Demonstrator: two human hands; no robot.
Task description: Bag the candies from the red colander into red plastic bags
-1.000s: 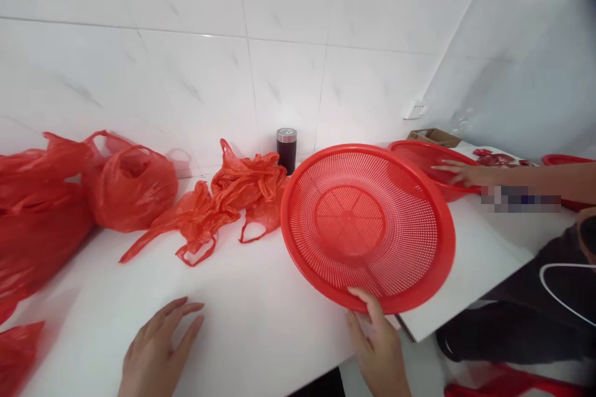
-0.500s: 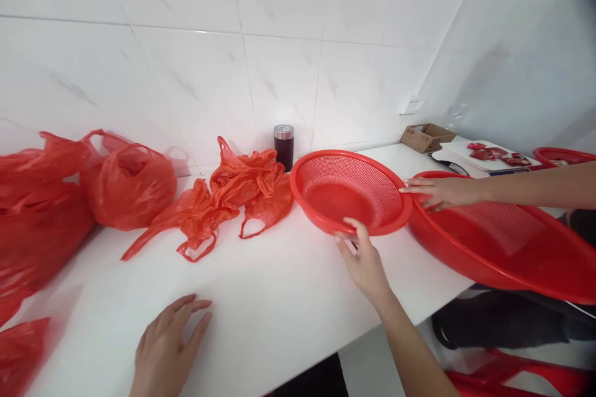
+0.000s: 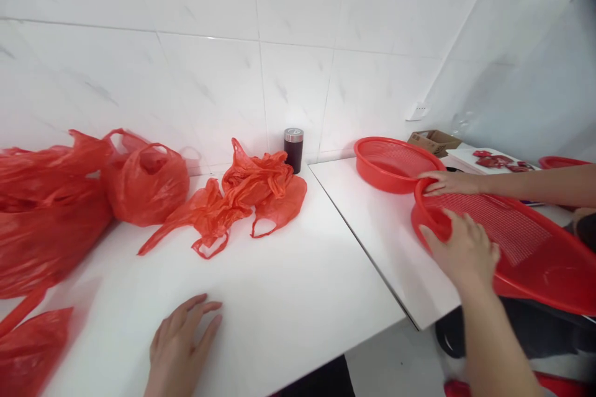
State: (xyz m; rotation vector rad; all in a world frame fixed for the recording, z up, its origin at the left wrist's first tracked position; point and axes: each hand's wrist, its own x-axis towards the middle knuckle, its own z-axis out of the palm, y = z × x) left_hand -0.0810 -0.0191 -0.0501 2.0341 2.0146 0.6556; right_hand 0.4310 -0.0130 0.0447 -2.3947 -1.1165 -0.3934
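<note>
Head cam: R hand [image 3: 467, 252] at lg basket [image 3: 554, 270] rim, grip unclear; L hand [image 3: 180, 336] loose, well left.

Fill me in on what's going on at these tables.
The person's right hand is at the rim of the larger red basket; how firmly it grips is unclear. A co-worker's hand is on the same rim. The left hand holds nothing. A smaller red basket stands near the wall, and crumpled red bags lie beside a dark cup.
</note>
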